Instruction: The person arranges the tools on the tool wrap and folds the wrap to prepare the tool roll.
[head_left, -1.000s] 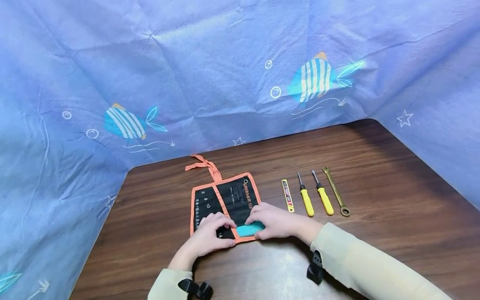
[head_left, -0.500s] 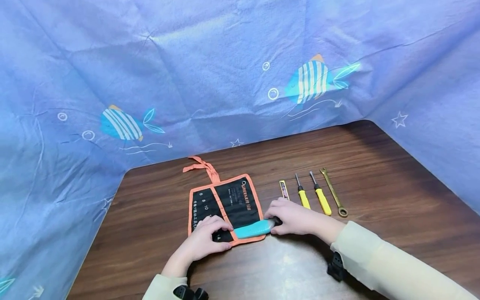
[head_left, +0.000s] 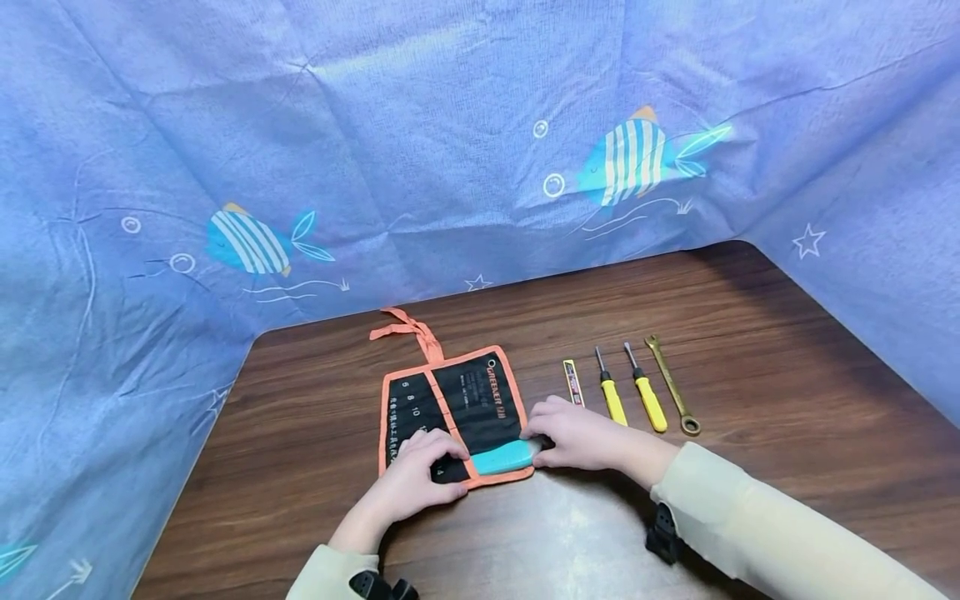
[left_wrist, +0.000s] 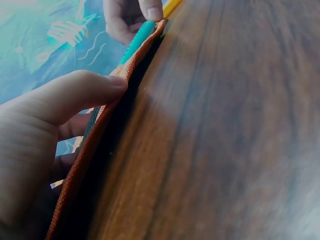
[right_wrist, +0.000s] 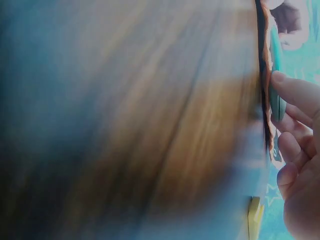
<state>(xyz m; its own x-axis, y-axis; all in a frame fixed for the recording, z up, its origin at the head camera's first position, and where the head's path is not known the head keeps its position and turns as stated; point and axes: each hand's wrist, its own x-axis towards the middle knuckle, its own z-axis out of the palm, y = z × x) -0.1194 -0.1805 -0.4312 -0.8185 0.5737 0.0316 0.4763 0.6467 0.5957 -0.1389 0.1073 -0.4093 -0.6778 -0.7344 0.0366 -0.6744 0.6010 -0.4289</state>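
A black tool pouch [head_left: 468, 400] with orange trim lies spread on the wooden table in the head view. Along its near edge is a slim teal tool [head_left: 501, 457] with a dark end. My right hand [head_left: 577, 437] pinches that end between thumb and fingers, partly covering it; the right wrist view has the thumb on the teal body [right_wrist: 276, 97]. My left hand [head_left: 420, 471] grips the pouch's near edge, left of the tool. In the left wrist view, the left thumb presses the orange trim [left_wrist: 82, 155], fingers on the other side.
Right of the pouch lie a narrow yellow packet [head_left: 573, 383], partly behind the right hand, two yellow-handled screwdrivers [head_left: 612, 402] and a brass-coloured combination wrench [head_left: 672, 387]. Orange tie straps [head_left: 416, 329] trail behind the pouch. A blue fish-print cloth [head_left: 420, 150] surrounds the table.
The right hand has shifted right along the teal tool, whose dark end came into view half a second ago; since then hand and tool have slipped slightly left. The left hand stays on the pouch.
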